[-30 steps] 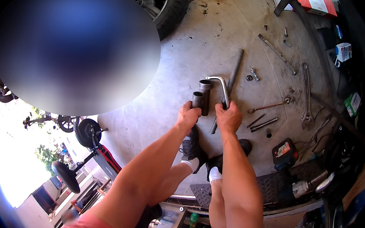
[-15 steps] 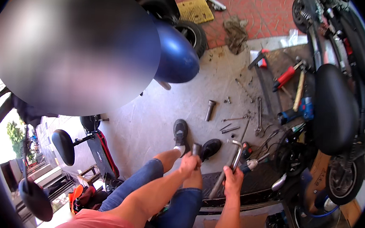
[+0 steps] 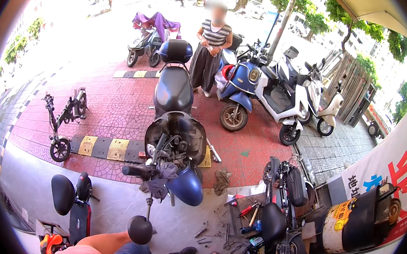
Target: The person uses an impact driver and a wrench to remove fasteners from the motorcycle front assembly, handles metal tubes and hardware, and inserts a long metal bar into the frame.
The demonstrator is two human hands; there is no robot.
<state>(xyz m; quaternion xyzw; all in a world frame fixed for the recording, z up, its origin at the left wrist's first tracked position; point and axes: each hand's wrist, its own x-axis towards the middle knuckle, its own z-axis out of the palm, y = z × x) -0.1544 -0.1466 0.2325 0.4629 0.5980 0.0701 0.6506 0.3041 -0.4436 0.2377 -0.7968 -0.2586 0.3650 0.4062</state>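
Neither of my hands shows; my bent left arm (image 3: 106,239) comes in at the lower edge and runs out of sight behind a round black mirror (image 3: 140,229). In front of me stands a scooter with a black seat (image 3: 173,94), its front stripped open, a grey rag (image 3: 162,175) on its handlebar and a blue front fender (image 3: 186,186). On the grey floor to its right lie a metal tube (image 3: 200,232), a wrench (image 3: 227,232), a red-handled tool (image 3: 246,211), a hammer (image 3: 253,216) and a blue power drill (image 3: 251,228). My dark shoe (image 3: 186,253) rests near them.
A person in a striped top (image 3: 215,36) stands beyond the scooter. A blue scooter (image 3: 244,80) and white ones are parked at the right. Closer stand a small black bike (image 3: 275,219) and a drum (image 3: 347,224). A yellow-black speed bump (image 3: 110,149) crosses the red paving.
My view has swung up from the floor to the street. Both hands have left the picture; before, the left held a metal tube and the right a bent metal bar.
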